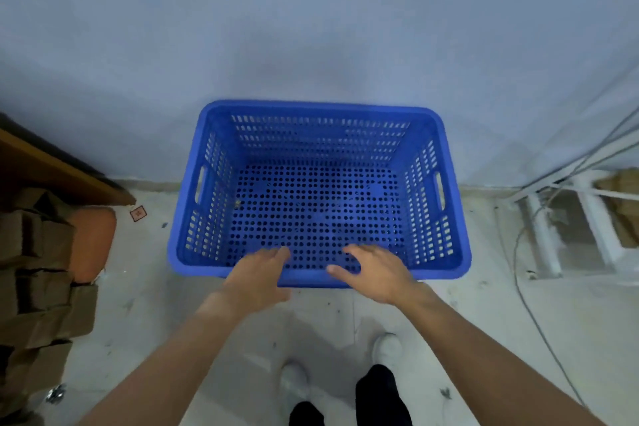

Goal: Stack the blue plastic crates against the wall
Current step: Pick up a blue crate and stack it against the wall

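Observation:
A blue perforated plastic crate (449,204) stands upright against the pale wall, its open top facing me and nothing inside. Whether other crates sit beneath it cannot be told. My left hand (257,275) hovers over the crate's near rim, fingers loosely apart and pointing into it. My right hand (375,270) is beside it over the same rim, fingers spread, thumb toward the left hand. Neither hand visibly grips the rim.
Stacked brown cardboard (38,287) and an orange cushion (93,242) lie at the left under a wooden board (52,166). A white metal frame (567,228) with cables (525,287) stands at the right. My shoes (387,349) are on the light tiled floor.

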Demonstrator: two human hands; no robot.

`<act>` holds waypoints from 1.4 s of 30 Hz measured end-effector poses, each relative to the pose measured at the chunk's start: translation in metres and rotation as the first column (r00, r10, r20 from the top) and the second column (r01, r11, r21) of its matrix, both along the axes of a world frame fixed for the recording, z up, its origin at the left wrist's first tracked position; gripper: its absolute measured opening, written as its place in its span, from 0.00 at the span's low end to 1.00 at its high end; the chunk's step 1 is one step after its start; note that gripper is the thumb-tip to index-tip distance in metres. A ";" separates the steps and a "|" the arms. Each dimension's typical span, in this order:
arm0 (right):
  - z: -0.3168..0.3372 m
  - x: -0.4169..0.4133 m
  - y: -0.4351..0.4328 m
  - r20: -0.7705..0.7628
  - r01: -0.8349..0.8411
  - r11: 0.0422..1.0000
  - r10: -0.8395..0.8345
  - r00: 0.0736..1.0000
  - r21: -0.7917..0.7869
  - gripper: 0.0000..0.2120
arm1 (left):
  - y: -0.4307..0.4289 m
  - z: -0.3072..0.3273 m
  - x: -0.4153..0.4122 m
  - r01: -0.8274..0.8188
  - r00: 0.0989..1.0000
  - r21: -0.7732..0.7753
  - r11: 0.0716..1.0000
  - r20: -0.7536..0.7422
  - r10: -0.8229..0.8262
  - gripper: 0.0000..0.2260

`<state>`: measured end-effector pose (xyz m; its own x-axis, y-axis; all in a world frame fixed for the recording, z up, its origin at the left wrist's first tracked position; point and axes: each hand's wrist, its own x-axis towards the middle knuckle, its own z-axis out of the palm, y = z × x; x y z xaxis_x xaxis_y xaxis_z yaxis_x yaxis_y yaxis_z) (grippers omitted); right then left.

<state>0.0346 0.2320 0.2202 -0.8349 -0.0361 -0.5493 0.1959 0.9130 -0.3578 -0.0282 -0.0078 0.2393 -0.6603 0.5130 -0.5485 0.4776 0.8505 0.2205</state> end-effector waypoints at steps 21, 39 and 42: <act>-0.040 0.036 0.038 -0.155 -0.300 0.832 0.410 0.899 0.467 0.22 | -0.013 -0.066 -0.002 0.076 0.937 -0.404 0.912 -0.285 -0.204 0.15; -0.079 0.045 0.034 -0.367 -0.060 0.912 0.222 0.904 0.405 0.21 | 0.004 -0.069 -0.002 -0.032 0.942 -0.512 0.859 -0.304 -0.146 0.10; -0.083 0.043 0.033 -0.305 -0.065 0.911 0.203 0.931 0.407 0.24 | 0.005 -0.071 -0.003 -0.069 0.943 -0.516 0.854 -0.312 -0.113 0.10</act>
